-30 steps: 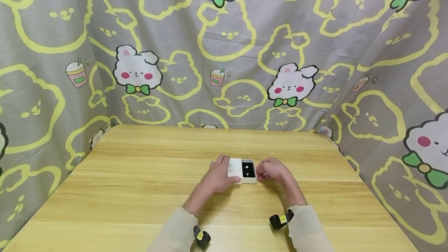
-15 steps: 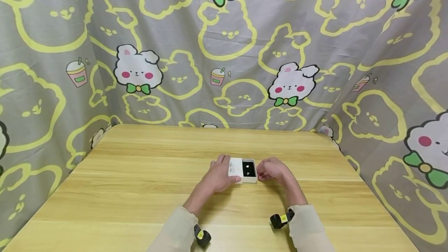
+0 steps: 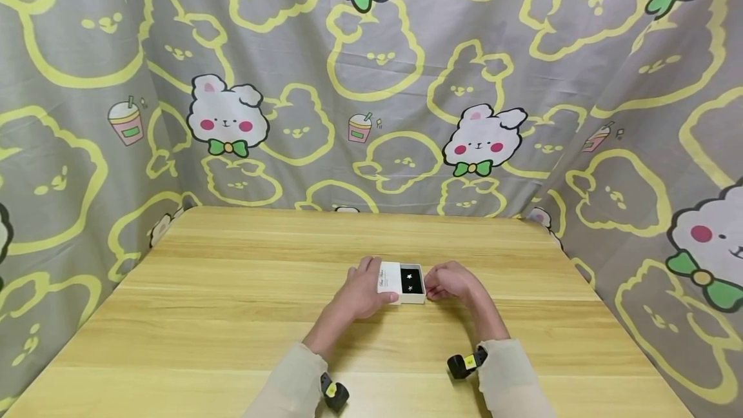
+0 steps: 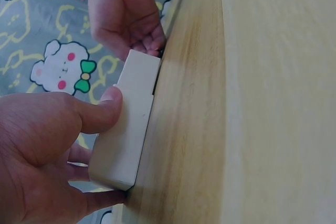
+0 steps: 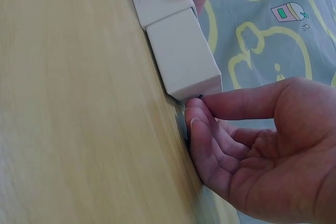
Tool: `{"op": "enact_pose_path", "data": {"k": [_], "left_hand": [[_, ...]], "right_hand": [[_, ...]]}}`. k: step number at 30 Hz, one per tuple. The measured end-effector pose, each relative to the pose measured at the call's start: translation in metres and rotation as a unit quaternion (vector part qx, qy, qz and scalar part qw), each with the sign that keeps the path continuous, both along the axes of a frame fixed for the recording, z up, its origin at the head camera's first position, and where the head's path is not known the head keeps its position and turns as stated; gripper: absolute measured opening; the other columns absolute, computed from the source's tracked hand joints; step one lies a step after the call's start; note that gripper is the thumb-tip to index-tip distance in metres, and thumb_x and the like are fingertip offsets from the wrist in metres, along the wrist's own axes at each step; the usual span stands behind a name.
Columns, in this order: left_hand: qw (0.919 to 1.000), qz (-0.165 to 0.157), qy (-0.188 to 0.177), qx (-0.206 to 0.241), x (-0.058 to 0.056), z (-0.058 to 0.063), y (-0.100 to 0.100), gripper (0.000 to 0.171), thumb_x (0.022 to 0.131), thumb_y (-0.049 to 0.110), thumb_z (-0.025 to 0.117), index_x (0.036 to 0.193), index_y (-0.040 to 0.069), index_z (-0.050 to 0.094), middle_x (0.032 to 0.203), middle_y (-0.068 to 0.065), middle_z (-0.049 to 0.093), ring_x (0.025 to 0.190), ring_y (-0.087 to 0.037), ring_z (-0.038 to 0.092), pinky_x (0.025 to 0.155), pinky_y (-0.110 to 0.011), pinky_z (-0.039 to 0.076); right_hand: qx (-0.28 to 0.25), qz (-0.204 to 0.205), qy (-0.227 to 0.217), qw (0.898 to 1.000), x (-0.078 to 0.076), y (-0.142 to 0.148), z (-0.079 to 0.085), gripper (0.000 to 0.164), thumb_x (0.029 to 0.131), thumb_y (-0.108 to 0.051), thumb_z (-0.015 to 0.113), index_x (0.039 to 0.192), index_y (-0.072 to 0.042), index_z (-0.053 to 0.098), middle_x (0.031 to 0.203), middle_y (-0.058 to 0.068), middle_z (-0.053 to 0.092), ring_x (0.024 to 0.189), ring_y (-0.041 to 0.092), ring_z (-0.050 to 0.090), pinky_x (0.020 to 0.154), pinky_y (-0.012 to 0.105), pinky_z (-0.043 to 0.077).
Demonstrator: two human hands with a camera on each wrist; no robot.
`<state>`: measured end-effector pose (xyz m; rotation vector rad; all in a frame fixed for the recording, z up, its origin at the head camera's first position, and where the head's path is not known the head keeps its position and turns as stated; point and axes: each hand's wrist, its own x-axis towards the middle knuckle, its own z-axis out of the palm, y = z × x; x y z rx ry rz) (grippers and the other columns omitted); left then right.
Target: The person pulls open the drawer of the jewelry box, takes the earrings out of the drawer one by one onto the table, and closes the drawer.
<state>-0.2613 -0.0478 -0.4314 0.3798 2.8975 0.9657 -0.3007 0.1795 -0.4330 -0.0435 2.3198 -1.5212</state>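
A small white jewelry box stands on the table, its drawer (image 3: pixel 414 299) slid partway out to the right of the sleeve (image 3: pixel 391 276). On the drawer's black pad (image 3: pixel 404 283) sit two silver star-shaped earrings (image 3: pixel 409 277). My left hand (image 3: pixel 361 292) grips the sleeve, thumb along the near side, fingers round the back and left end. At the drawer's outer end, my right hand (image 3: pixel 453 281) pinches a tiny dark tab (image 5: pixel 198 97) between thumb and forefinger; most of the tab is hidden. The other right fingers curl beneath the thumb in the right wrist view.
The wooden table (image 3: pixel 261 263) reaches back to a grey patterned curtain (image 3: pixel 290 115), which also hangs along both sides. Each wrist wears a black camera, one by the left sleeve cuff (image 3: pixel 335 395) and one by the right (image 3: pixel 461 366).
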Motion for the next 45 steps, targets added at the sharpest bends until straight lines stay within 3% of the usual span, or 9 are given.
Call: {"op": "enact_pose_path", "data": {"k": [7,14,30,40,45], "left_hand": [[0.9998,-0.015,0.004,-0.009,-0.0008,-0.0001,-0.0006,0.084,0.091,0.041,0.074,0.157,0.009,0.035,0.158,-0.018,0.037,0.129,-0.04,0.046,0.101,-0.055,0.047],[0.9996,-0.02,0.012,-0.019,-0.0008,0.0002,0.0002,0.075,0.091,0.041,0.074,0.155,0.02,0.043,0.156,-0.02,0.038,0.117,-0.037,0.049,0.086,-0.05,0.051],[0.9997,-0.017,0.009,-0.013,-0.0004,0.0019,0.0011,0.074,0.091,0.039,0.074,0.155,0.019,0.043,0.156,-0.018,0.038,0.115,-0.036,0.049,0.086,-0.049,0.05],[0.9996,-0.02,0.009,-0.016,0.0003,0.0033,0.0015,0.074,0.091,0.039,0.075,0.155,0.018,0.044,0.156,-0.019,0.039,0.113,-0.035,0.049,0.084,-0.048,0.05],[0.9995,-0.023,0.009,-0.019,0.0005,0.004,0.0004,0.074,0.092,0.038,0.074,0.155,0.017,0.043,0.156,-0.02,0.038,0.116,-0.038,0.049,0.09,-0.051,0.05]], "right_hand": [[0.001,-0.001,-0.002,1.0,-0.0009,0.0008,-0.0001,0.02,0.087,0.003,0.054,0.1,0.013,0.065,0.083,0.012,0.066,0.073,0.019,0.063,0.07,0.029,0.057],[0.003,0.003,0.001,1.0,-0.001,0.002,-0.0001,0.02,0.087,0.003,0.055,0.1,0.014,0.065,0.082,0.012,0.066,0.073,0.018,0.063,0.069,0.029,0.057],[-0.002,0.005,-0.001,1.0,-0.002,0.0029,0.0008,0.019,0.087,0.002,0.055,0.099,0.012,0.066,0.082,0.012,0.066,0.073,0.018,0.063,0.069,0.029,0.056],[-0.017,0.025,-0.01,1.0,-0.0034,0.0062,-0.0003,0.02,0.095,-0.001,0.053,0.104,0.014,0.064,0.082,0.01,0.066,0.072,0.015,0.064,0.069,0.028,0.056],[-0.03,0.023,-0.015,0.999,-0.0036,0.0056,0.0002,0.024,0.1,-0.007,0.051,0.107,0.013,0.064,0.082,0.01,0.066,0.07,0.014,0.064,0.069,0.027,0.056]]}}
